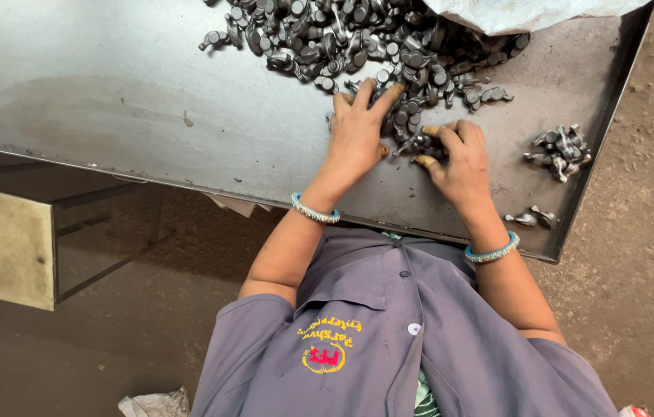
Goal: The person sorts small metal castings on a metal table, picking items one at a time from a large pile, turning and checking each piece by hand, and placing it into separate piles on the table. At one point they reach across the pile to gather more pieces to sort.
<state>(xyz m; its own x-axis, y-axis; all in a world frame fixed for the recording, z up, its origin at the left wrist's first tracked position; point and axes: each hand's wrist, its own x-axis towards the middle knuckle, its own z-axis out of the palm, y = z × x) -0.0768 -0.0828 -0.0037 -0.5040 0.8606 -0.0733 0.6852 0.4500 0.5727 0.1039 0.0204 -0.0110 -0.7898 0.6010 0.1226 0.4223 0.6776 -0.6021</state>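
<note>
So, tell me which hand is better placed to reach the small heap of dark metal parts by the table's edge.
Right, probably. The right hand lies nearer the small heap of dark metal parts, fingers curled on pieces; the left hand rests spread on the big pile, farther off.

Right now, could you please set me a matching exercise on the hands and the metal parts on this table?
Things:
1. large pile of metal parts
2. small heap of metal parts
3. left hand
4. right hand

Places or states:
A. fingers curled on a few loose parts
B. near the right edge of the metal table, apart from the rest
C. far side of the table, beside the white sack
D. spread flat on the near edge of the pile

Pairs: 1-C, 2-B, 3-D, 4-A
</note>
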